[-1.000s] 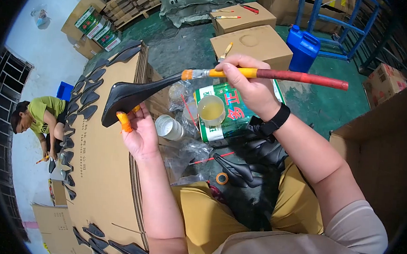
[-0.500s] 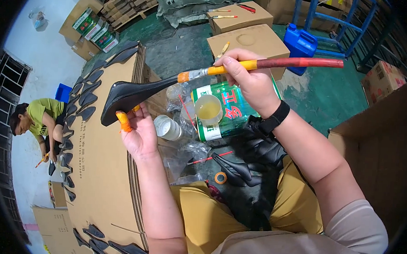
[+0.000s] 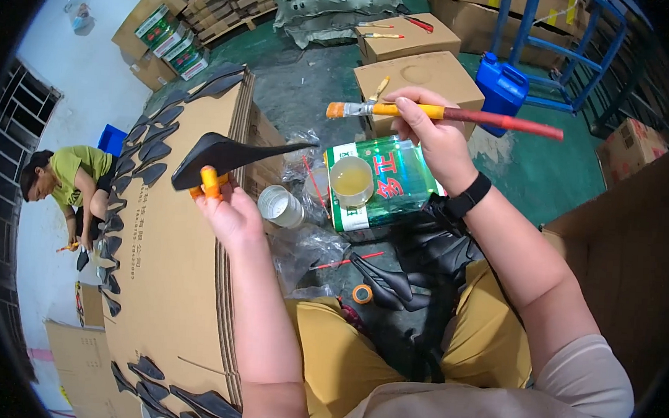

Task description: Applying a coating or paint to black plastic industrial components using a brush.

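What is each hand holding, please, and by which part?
The left hand holds a black curved piece by its wider end; the right hand holds a brush by the yellow part of its handle.

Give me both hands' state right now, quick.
Left hand: holding a black part by its wide end.
Right hand: closed on a brush, bristles clear of the part.

Part (image 3: 230, 155) left of brush (image 3: 466, 117), cup (image 3: 351, 182) on tin (image 3: 408, 194)
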`<state>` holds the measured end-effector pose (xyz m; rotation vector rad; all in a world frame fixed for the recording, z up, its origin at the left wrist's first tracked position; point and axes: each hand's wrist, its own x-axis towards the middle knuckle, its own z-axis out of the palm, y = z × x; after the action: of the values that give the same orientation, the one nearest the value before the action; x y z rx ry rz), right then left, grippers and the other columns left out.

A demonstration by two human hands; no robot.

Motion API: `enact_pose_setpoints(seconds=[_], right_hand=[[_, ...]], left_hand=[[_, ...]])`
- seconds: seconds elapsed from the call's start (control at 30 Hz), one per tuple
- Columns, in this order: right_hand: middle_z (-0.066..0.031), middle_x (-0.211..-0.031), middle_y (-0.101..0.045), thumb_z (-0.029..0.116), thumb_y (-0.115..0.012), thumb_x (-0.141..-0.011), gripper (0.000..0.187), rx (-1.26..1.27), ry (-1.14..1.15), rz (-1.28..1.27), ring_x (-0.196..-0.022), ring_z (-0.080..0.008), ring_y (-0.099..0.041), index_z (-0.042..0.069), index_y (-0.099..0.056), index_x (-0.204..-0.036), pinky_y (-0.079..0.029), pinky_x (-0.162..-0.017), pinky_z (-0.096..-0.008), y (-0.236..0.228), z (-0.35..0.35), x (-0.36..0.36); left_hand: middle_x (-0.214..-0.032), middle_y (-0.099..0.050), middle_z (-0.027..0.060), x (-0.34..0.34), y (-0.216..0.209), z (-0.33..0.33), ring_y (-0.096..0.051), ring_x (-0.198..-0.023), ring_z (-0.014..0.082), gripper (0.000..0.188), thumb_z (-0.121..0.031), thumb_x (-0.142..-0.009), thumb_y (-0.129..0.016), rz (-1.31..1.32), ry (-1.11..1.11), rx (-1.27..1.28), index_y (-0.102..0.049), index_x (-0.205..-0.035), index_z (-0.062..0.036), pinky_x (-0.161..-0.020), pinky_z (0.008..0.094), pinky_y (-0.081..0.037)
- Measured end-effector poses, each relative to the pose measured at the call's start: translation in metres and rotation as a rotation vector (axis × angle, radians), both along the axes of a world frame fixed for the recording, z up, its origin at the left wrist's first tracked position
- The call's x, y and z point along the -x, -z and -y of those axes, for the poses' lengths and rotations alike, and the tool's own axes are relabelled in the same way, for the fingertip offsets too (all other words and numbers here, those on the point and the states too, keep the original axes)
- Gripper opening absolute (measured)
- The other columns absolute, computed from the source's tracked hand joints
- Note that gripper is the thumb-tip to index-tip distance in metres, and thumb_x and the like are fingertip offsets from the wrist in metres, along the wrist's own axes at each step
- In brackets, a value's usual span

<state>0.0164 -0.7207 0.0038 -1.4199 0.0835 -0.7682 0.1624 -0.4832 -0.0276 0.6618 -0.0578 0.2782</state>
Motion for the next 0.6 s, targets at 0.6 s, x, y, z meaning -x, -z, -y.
enact_pose_setpoints(seconds=[0.6], right_hand=[[-0.0046, -0.089, -0.048, -0.001, -0.073, -0.072, 0.045, -0.049, 0.122, 0.098, -0.079, -0.0111, -0.052, 0.009, -0.035, -0.095, -0.049, -0.064, -0.0257, 0.020, -0.085, -0.034]], left_hand=[[-0.088, -0.055, 0.0117, 0.066, -0.004, 0.085, -0.052, -0.085, 0.0317, 0.049, -0.032, -0.070, -0.071, 0.682, -0.533, -1.243, -0.054, -0.107, -0.0055, -0.080, 0.0438, -0.038]])
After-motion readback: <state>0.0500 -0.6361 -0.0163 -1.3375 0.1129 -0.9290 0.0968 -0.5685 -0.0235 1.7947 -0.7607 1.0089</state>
